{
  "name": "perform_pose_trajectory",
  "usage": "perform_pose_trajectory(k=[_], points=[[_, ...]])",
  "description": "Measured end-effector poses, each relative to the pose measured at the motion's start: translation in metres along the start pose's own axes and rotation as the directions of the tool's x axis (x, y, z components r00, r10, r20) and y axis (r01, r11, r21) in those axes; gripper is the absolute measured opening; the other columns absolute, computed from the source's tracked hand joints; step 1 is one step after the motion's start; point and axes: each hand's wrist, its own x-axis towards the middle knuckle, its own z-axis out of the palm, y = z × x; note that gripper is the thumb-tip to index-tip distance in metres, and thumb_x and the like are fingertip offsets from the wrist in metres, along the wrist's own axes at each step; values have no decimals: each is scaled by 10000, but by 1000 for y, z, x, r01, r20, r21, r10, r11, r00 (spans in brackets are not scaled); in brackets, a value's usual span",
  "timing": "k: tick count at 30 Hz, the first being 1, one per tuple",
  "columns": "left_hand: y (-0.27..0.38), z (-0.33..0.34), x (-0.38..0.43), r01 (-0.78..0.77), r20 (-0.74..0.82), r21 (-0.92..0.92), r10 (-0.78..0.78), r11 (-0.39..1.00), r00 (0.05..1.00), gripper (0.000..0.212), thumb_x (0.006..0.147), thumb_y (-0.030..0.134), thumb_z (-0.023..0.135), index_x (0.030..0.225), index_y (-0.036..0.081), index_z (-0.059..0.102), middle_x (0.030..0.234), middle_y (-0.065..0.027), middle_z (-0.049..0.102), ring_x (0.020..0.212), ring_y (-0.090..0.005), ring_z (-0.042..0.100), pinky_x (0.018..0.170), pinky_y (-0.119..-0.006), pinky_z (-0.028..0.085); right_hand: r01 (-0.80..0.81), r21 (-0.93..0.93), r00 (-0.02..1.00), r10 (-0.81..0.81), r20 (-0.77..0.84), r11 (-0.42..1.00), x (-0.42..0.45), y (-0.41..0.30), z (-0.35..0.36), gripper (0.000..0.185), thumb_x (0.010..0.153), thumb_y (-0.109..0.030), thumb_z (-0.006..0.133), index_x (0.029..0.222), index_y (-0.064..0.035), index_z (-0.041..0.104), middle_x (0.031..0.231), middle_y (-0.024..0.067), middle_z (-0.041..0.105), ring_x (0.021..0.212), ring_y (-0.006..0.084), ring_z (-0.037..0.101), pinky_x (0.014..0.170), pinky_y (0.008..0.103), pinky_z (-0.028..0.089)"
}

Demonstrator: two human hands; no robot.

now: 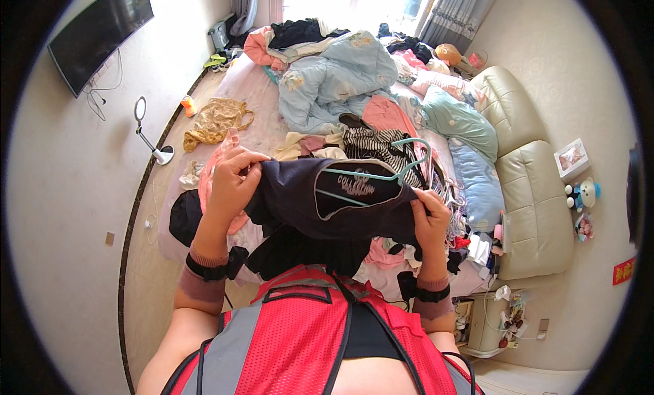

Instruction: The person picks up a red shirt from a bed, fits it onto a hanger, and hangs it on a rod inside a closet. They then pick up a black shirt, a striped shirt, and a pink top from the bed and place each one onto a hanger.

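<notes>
A dark navy shirt is stretched between both hands in front of my chest. My left hand pinches the cloth at one shoulder, and my right hand grips it at the other, beside the neckline. Inside the neck opening lies a light teal plastic hanger; its hook rises out past the neckline, near my right hand. Beyond the shirt, a black-and-white striped garment rests on the bed. Below the shirt hangs or lies black cloth; which of the two I cannot tell.
The bed bears a rumpled light blue quilt, pillows and heaped clothes. Several loose hangers lie to the right, near the padded headboard. A yellowish plastic bag sits at the left edge; a round mirror on a stand is beyond it.
</notes>
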Motion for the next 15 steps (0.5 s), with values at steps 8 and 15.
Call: perform_pose_trajectory(k=[8, 15], points=[[29, 5, -1, -260, -99, 263, 294, 929, 951, 360, 722, 50, 686, 1082, 56, 685, 1043, -75, 638, 1049, -293, 557, 964, -387, 398, 22, 42, 998, -20, -52, 999, -5, -3, 2, 210, 816, 46, 637, 1014, 12, 700, 773, 83, 617, 690, 158, 585, 628, 263, 448], [25, 20, 8, -493, 128, 373, 483, 786, 866, 290, 756, 148, 713, 1040, 89, 705, 981, -41, 674, 984, -250, 583, 886, -398, 405, 33, 74, 999, -31, -29, 997, -4, -5, 4, 219, 818, 56, 635, 1019, 7, 707, 767, 80, 613, 660, 149, 575, 602, 252, 439]])
